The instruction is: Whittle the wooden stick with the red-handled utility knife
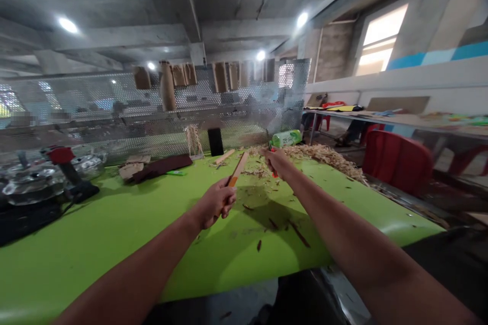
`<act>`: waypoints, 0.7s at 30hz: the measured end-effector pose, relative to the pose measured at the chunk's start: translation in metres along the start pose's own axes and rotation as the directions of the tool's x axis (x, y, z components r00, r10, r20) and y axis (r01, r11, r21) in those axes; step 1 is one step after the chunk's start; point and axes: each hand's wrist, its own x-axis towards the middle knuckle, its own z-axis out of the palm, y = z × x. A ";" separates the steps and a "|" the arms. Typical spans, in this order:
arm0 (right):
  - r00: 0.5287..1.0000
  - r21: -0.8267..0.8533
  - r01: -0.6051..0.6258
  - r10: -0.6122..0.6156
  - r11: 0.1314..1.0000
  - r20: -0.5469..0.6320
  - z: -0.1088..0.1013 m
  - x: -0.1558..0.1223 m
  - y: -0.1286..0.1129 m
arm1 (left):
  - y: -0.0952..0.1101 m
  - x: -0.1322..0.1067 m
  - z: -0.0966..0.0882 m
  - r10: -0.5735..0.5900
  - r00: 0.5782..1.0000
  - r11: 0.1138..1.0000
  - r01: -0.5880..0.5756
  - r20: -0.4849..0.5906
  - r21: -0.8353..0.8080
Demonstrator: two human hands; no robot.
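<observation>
My left hand is closed around the near end of a flat wooden strip, which points up and away over the table. The strip is pale at its far part and more orange near my fingers. Further forward and to the right, my right hand is closed on a knife with some orange-red on it. Its thin dark tip points upward, apart from the strip; most of the handle is hidden by my fingers. Wood shavings lie on the green tabletop between and beyond my hands.
A heap of shavings lines the right edge, near a green-labelled bottle lying on its side. A black phone-like slab stands by the perforated metal screen. Dark brown cloth and shiny metalware are left. A red chair stands right.
</observation>
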 end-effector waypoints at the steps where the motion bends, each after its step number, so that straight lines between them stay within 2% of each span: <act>1: 0.995 0.143 -0.006 -0.008 0.990 0.095 0.002 -0.004 -0.003 | -0.001 0.001 -0.001 -0.001 1.000 0.999 0.001 -0.002 0.034; 3: 0.964 0.319 -0.044 -0.043 0.947 0.262 0.008 -0.012 -0.008 | -0.001 0.003 -0.002 0.001 1.000 0.995 0.000 -0.011 0.097; 5: 0.926 0.360 -0.051 -0.091 0.931 0.366 0.014 -0.019 -0.012 | -0.001 0.004 -0.002 -0.013 1.000 0.989 0.015 -0.015 0.144; 8: 0.896 0.321 -0.012 -0.132 0.947 0.424 0.018 -0.024 -0.013 | 0.002 0.004 -0.003 -0.052 0.998 0.990 0.055 -0.024 0.132; 11: 0.895 0.343 -0.012 -0.143 0.939 0.422 0.016 -0.022 -0.009 | 0.012 0.001 -0.013 -0.024 0.999 0.998 0.021 -0.047 -0.061; 14: 0.888 0.405 -0.065 -0.133 0.912 0.440 0.013 -0.021 -0.008 | 0.026 -0.001 -0.031 0.081 0.992 0.946 -0.108 -0.100 -0.305; 16: 0.873 0.430 -0.099 -0.129 0.897 0.470 0.014 -0.024 -0.011 | 0.032 0.001 -0.041 0.209 0.964 0.877 -0.258 -0.163 -0.405; 19: 0.828 0.433 -0.131 -0.141 0.892 0.542 0.024 -0.034 -0.016 | 0.033 0.007 -0.049 0.395 0.879 0.786 -0.474 -0.266 -0.397; 21: 0.785 0.407 -0.157 -0.136 0.900 0.604 0.035 -0.043 -0.018 | 0.027 0.012 -0.045 0.433 0.845 0.802 -0.520 -0.313 -0.295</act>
